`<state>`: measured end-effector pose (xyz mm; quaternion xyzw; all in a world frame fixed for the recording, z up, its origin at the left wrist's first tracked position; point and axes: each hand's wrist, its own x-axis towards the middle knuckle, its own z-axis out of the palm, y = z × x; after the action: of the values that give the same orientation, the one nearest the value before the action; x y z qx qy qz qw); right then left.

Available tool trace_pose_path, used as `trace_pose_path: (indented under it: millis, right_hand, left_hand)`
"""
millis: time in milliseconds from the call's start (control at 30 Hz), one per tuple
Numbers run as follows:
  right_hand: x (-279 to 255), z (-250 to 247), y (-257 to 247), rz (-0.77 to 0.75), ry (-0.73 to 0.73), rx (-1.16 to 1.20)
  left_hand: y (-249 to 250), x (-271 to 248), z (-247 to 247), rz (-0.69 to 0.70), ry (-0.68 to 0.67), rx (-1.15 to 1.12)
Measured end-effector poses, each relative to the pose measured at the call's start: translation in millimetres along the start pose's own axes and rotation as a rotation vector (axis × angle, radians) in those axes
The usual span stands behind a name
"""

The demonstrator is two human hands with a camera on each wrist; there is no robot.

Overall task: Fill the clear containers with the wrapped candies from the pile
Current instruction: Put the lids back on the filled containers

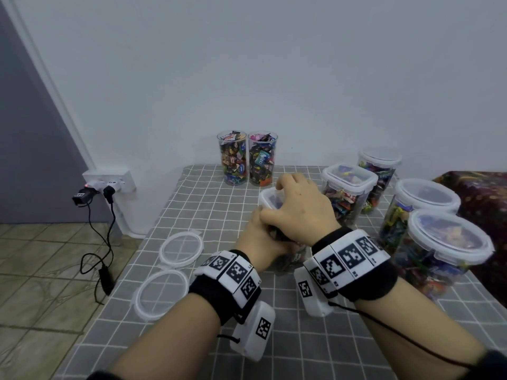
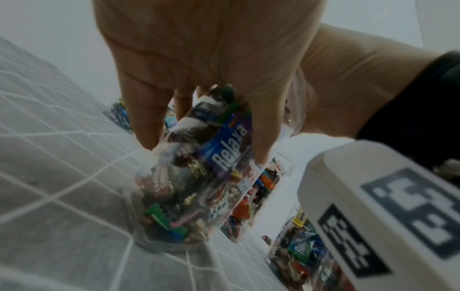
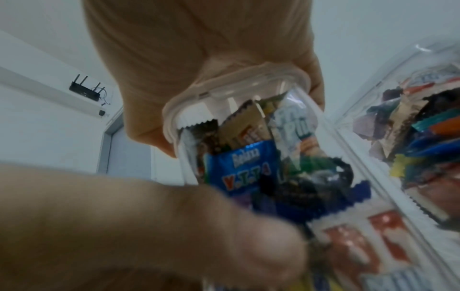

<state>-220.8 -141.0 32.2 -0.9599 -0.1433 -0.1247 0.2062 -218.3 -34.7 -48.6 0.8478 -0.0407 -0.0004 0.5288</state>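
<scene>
Left hand (image 1: 259, 242) wrapped round the side of a clear container (image 2: 199, 189) packed with wrapped candies (image 3: 248, 169); right hand (image 1: 299, 207) cupped over its lid (image 3: 234, 82), fingers curled at the rim. Probably fairly heavy when full, walls rigid and slick; best gripped low round the body, lid pressed at its edges. Beyond the hands, two tall open tubes (image 1: 247, 157); right of them, four lidded tubs (image 1: 411, 198); left, two loose lids (image 1: 171, 267) on the surface (image 1: 192, 352)

Both hands cover most of the jar (image 1: 285, 259) they grip, its lid (image 1: 270, 197) barely showing; the nearest container (image 1: 439, 259) blurs, and the right forearm runs off frame.
</scene>
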Motion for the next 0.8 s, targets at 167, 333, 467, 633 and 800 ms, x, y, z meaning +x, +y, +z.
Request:
trace_pose_path:
  millis: [167,333,467,633,800]
  right_hand:
    - [22,0,10,0.006,-0.006,-0.004]
    - [54,6,20,0.049,0.017,-0.026]
    - [78,11,17,0.065,0.018,-0.042]
    - [105,15,15,0.089,-0.03,-0.053]
    - [133,14,24,0.201,0.094,-0.059]
  left_hand:
    - [-7,-4,-25,-0.112,-0.008,0.248]
    - [-17,0,-71,-0.251,0.019,0.45]
    - [-27,4,-104,-0.322,0.058,0.497]
    - [-35,9,-125,-0.346,0.061,0.518]
    - [-36,25,-141,-0.335,0.088,0.541]
